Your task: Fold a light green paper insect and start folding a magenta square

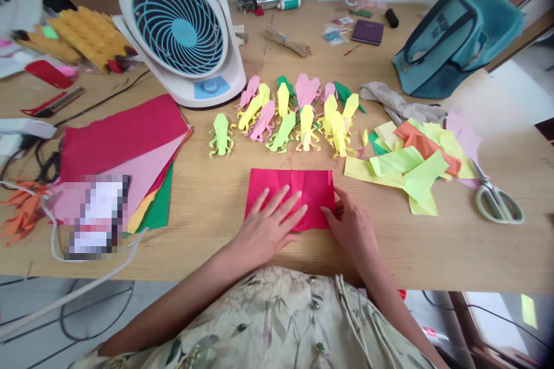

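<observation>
A folded sheet of bright red paper (317, 190) lies on the wooden table in front of me, with upright creases showing in its upper half. My left hand (269, 220) rests flat on it, fingers spread, covering its lower left part. At the sheet's right edge, my right hand (355, 229) pinches the paper between thumb and fingers. Just beyond the sheet stand several folded paper figures with curled legs, in yellow, pink and green; a light green figure (221, 134) is set apart on the left.
Coloured sheets (116, 138) and a blurred-out phone (98, 216) lie left. Paper scraps (411, 161) and scissors (497, 202) lie right. Behind are a fan (184, 31), a stick bundle (288, 41) and a teal bag (441, 46). A white cable (86, 291) crosses the table's front left edge.
</observation>
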`<state>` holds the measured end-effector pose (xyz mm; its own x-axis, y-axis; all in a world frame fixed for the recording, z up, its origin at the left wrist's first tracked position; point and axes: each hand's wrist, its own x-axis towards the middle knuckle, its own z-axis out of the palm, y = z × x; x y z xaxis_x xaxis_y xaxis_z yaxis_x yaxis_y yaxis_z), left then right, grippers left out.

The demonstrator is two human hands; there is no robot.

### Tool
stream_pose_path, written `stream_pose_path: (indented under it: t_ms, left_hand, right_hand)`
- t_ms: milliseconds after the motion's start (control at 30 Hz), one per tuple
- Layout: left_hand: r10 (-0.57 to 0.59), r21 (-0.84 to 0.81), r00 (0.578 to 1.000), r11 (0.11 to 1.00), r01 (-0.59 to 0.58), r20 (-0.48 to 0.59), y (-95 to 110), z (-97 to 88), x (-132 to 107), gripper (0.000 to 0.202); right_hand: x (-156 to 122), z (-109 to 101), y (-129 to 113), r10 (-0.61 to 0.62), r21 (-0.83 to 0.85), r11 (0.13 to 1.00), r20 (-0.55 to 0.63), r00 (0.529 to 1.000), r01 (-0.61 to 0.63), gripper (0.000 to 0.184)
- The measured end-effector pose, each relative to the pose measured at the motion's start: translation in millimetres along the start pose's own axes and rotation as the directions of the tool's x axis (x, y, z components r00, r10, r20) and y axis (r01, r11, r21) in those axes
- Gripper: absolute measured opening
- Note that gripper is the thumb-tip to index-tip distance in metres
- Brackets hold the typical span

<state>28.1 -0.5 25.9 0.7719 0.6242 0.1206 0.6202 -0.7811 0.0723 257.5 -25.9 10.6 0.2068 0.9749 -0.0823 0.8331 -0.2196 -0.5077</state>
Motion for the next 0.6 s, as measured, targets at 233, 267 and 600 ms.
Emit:
stream_pose_path:
  t_ms: [233,267,600]
  left_hand:
    - [0.103,0.001,0.987,0.995,-0.104,0.125,-9.8,16.0,3.9,0.061]
    - [0.105,-0.002,0.986,0.994,-0.106,0.133,-10.9,15.7,3.8,0.06]
    - [0.076,-0.036,0.983,0.997,-0.071,0.165,-12.6,20.1,4.3,0.063]
  right_hand:
    - [-0.2,0.9,-1.3,0.0,-0.021,1.0,-0.004,1.0,0.0,0.05]
    - [-0.1,1.1,-1.4,-0.003,-0.024,1.0,-0.003,1.0,0.003,0.05]
    - [-1.2,1.7,0.2,-0.012,-0.045,0.999,0.01,1.0,0.012,0.048]
